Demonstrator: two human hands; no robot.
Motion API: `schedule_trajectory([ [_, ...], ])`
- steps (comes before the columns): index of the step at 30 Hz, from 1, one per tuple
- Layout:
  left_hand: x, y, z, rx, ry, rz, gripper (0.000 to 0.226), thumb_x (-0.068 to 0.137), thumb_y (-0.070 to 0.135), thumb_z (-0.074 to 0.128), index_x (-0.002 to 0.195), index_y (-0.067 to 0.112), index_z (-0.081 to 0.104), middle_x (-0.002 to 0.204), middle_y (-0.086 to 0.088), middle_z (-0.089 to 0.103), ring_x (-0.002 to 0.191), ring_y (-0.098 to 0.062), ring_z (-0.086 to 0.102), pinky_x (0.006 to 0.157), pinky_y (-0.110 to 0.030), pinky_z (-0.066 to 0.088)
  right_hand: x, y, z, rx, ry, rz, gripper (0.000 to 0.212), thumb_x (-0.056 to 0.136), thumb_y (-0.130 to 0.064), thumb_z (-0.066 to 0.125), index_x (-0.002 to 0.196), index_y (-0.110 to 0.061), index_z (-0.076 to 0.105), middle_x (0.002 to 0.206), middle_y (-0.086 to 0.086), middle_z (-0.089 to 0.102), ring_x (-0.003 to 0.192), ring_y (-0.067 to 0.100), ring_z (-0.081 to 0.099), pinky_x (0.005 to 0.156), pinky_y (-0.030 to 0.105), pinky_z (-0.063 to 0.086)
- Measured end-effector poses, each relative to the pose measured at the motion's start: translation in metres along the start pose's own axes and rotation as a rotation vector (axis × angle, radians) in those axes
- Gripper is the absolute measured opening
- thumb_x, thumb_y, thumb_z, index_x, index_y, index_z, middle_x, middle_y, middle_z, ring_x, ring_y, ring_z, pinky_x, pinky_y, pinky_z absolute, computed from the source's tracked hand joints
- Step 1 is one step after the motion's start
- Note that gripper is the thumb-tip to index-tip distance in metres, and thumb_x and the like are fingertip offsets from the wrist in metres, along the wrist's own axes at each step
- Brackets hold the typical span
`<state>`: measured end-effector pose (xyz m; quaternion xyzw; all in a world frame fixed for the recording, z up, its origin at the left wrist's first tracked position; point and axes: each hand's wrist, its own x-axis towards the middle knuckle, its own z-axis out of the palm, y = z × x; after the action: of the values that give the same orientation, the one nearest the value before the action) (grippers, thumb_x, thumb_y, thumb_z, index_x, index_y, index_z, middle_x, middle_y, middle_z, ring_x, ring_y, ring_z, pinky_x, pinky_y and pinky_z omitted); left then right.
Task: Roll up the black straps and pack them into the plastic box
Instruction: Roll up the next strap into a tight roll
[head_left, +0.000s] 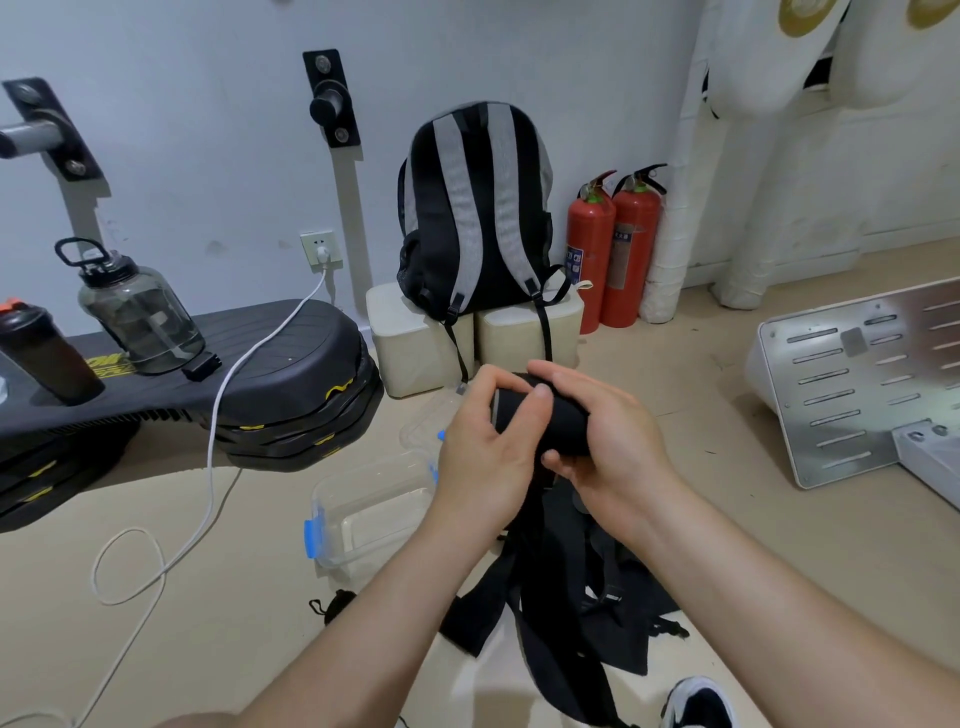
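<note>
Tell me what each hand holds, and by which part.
One partly rolled black strap: the left hand pinches the roll's left end, the right hand wraps its right side. Its loose tail hangs below.

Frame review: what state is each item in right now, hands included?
Rolled strap: partly rolled, held in the air, tail hanging down.
Left hand: fingers grip the roll's end.
Right hand: fingers curled round the roll.
Loose straps: unrolled, in a heap.
Plastic box: open, no strap visible inside.
Lid: off, lying behind the box.
Charger plug: plugged in.
</note>
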<state>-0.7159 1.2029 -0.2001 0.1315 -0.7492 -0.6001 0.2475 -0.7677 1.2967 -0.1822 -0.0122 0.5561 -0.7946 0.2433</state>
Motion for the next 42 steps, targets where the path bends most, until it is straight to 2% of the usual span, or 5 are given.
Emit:
schedule_trajectory([
  [10, -0.003, 0.003, 0.006, -0.275, 0.051, -0.424, 0.023, 0.101, 0.031, 0.049, 0.083, 0.017, 0.051, 0.051, 0.011, 0.048, 0.037, -0.001, 0.041, 0.035, -0.013, 0.029, 0.005, 0.018, 0.01, -0.394, 0.1, -0.347, 0.013, 0.09, -0.028, 0.066, 0.091, -0.026, 0.079, 0.09, -0.006, 0.077, 0.094, 0.016, 0.072, 0.087, 0.049, 0.058],
  [15, 0.003, 0.009, -0.006, -0.283, -0.063, -0.58, 0.031, 0.092, 0.039, 0.056, 0.107, 0.012, 0.061, 0.073, -0.001, 0.066, 0.047, -0.012, 0.059, 0.047, -0.022, 0.034, 0.001, 0.014, 0.009, -0.297, 0.044, -0.324, 0.013, 0.095, -0.018, 0.066, 0.093, -0.021, 0.079, 0.091, 0.005, 0.077, 0.085, 0.019, 0.074, 0.063, 0.035, 0.06],
  [25, 0.003, 0.009, -0.014, -0.229, 0.005, -0.299, 0.016, 0.094, 0.015, 0.051, 0.085, 0.017, 0.063, 0.058, 0.012, 0.061, 0.054, -0.002, 0.058, 0.046, -0.018, 0.045, 0.003, 0.015, 0.004, -0.331, -0.16, -0.21, 0.036, 0.102, -0.024, 0.052, 0.135, -0.037, 0.05, 0.124, 0.001, 0.06, 0.106, 0.018, 0.066, 0.086, 0.032, 0.059],
  [35, 0.007, 0.005, -0.011, -0.078, -0.045, -0.473, 0.019, 0.092, 0.028, 0.052, 0.082, 0.012, 0.055, 0.063, -0.006, 0.054, 0.042, -0.011, 0.046, 0.036, -0.015, 0.028, 0.009, 0.012, 0.002, -0.266, -0.139, -0.175, 0.027, 0.098, -0.007, 0.055, 0.111, -0.021, 0.073, 0.11, 0.013, 0.07, 0.088, 0.033, 0.069, 0.064, 0.042, 0.057],
  [42, 0.002, 0.006, -0.013, -0.407, -0.137, -0.542, 0.022, 0.096, 0.023, 0.052, 0.111, 0.012, 0.065, 0.092, -0.009, 0.072, 0.075, -0.018, 0.071, 0.063, -0.031, 0.057, 0.011, 0.02, 0.002, -0.287, -0.058, -0.3, 0.029, 0.1, -0.008, 0.053, 0.106, -0.027, 0.076, 0.105, -0.001, 0.076, 0.105, 0.013, 0.069, 0.095, 0.034, 0.055],
])
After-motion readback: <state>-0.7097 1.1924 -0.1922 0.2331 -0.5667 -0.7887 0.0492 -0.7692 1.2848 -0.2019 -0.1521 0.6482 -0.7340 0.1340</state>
